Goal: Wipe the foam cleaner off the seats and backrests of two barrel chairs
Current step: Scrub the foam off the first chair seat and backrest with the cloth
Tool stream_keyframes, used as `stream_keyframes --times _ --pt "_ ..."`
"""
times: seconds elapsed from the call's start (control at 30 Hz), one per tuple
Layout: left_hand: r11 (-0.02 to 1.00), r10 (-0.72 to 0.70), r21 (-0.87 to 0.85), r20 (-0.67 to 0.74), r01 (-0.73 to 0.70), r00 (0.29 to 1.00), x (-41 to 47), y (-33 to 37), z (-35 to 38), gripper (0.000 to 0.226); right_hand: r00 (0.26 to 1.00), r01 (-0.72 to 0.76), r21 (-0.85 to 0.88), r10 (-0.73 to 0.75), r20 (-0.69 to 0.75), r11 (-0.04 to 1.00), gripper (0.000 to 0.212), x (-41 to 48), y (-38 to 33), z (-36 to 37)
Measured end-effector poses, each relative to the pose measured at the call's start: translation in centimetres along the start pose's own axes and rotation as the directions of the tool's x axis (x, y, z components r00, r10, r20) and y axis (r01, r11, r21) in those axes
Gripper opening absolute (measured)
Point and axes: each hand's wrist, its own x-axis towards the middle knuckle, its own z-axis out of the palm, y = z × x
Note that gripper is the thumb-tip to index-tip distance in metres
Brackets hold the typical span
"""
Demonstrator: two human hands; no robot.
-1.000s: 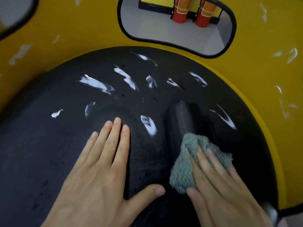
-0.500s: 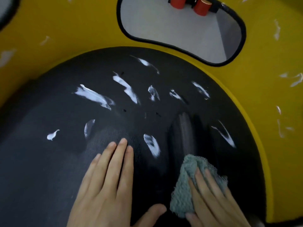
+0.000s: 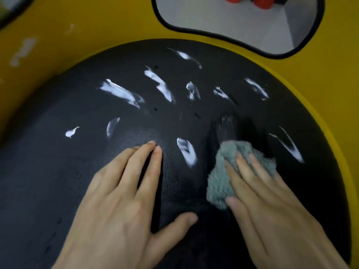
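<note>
A round black seat (image 3: 58, 171) fills the view, ringed by a yellow backrest (image 3: 97, 26). Several white foam streaks (image 3: 120, 93) lie across the seat's far half, one streak (image 3: 187, 151) between my hands. My left hand (image 3: 124, 206) rests flat on the seat with straight fingers. My right hand (image 3: 272, 206) presses a grey-green cloth (image 3: 219, 177) flat against the seat with straight fingers. A dull wiped smear (image 3: 226, 127) runs just beyond the cloth. Faint foam marks (image 3: 21, 53) dot the backrest at the left.
A black-edged oval cutout (image 3: 242, 26) in the backrest shows grey floor and two red cylinders (image 3: 262, 2) behind. Another dark-edged opening (image 3: 11, 14) sits at the top left corner.
The view has shifted down and back, and both hands sit higher in frame. My right hand has slid the cloth a little up the seat toward the wiped smear. My left hand stays flat.
</note>
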Motion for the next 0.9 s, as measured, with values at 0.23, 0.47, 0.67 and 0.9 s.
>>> stream_keyframes --times 0.23,0.47,0.67,0.9 --pt "0.998 -0.050 0.038 0.039 0.048 0.998 -0.4 0.9 0.0 0.100 0.998 -0.055 0.020 0.055 0.038 0.998 0.054 1.0 0.5 0.1" --pt "0.992 -0.106 0.075 0.128 0.097 0.986 -0.5 1.3 -0.3 0.102 0.997 -0.054 0.038 0.052 0.061 0.998 0.059 2.6 0.2 -0.5" --pt "0.992 -0.115 0.065 0.100 0.109 0.988 -0.6 1.2 0.0 0.104 0.999 -0.042 0.052 0.040 0.028 0.998 0.057 1.5 0.4 0.3" --pt "0.993 -0.109 0.049 0.101 0.104 0.989 -0.7 1.2 0.2 0.104 1.000 0.001 0.053 -0.001 -0.008 0.999 0.058 1.9 0.5 0.2"
